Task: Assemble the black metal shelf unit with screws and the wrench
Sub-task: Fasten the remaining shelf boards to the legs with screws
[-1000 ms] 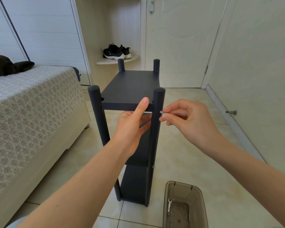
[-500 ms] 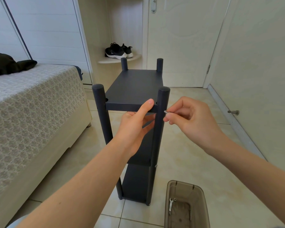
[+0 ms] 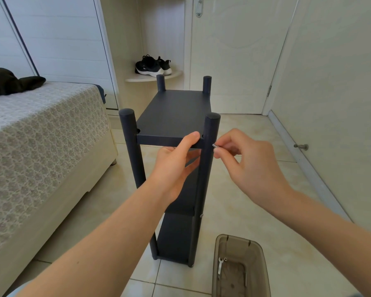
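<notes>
The black metal shelf unit (image 3: 174,112) stands upright on the tiled floor in front of me, with four round posts and stacked shelves. My left hand (image 3: 174,166) grips the front edge of the top shelf beside the near right post (image 3: 209,151), thumb on top and fingers underneath. My right hand (image 3: 246,163) pinches a small silver screw (image 3: 214,145) whose tip touches the right side of that post at shelf height. A silver wrench (image 3: 220,267) lies in the brown plastic bin (image 3: 255,254) on the floor at the bottom right.
A bed (image 3: 36,146) with a patterned cover fills the left side, close to the shelf unit. Black sneakers (image 3: 152,66) sit on a corner ledge behind. A closed door (image 3: 238,50) and a wall with a doorstop (image 3: 301,146) lie to the right.
My right hand has carried the screw leftward until it meets the near right post. My left hand keeps its hold on the top shelf edge. The view shifted slightly.
</notes>
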{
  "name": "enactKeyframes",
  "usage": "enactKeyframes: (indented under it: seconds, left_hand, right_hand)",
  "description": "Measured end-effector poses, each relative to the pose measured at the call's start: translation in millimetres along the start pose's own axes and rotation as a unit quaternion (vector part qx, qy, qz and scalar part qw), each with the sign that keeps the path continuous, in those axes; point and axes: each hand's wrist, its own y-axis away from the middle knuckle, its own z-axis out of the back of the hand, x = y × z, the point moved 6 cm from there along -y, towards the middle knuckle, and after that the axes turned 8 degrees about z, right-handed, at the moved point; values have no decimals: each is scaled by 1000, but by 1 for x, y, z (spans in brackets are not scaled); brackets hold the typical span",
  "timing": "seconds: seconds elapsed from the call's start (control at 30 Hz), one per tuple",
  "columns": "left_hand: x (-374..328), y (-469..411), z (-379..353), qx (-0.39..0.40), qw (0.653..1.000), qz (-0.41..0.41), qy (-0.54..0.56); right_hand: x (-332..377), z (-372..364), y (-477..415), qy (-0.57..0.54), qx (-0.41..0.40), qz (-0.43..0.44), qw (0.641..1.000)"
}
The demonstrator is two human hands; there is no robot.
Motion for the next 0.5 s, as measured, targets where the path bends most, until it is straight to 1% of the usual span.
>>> enactKeyframes:
  seconds: [0.07,0.13,0.23,0.37,0.43,0.5]
  left_hand:
    - [0,1,-1,-2,1000,-2,7]
    - [1,1,-1,0,1000,0,19]
    - [2,2,-3,11,1000,4,28]
    - [3,1,-2,8,1000,9,27]
    - [3,1,-1,7,1000,8,24]
    - [2,0,-1,12,1000,6,12]
  right_hand:
    - [3,-1,0,18,-3,15,1000]
    - [2,0,-1,1,-9,-1,1000]
    - [-5,1,-3,-59,-13,-62,996]
    - [-13,-3,-5,-155,-5,-123,980]
    - [-12,-3,-4,-159,-6,-117,980]
    - [-9,-3,-2,-130,-9,-90,987]
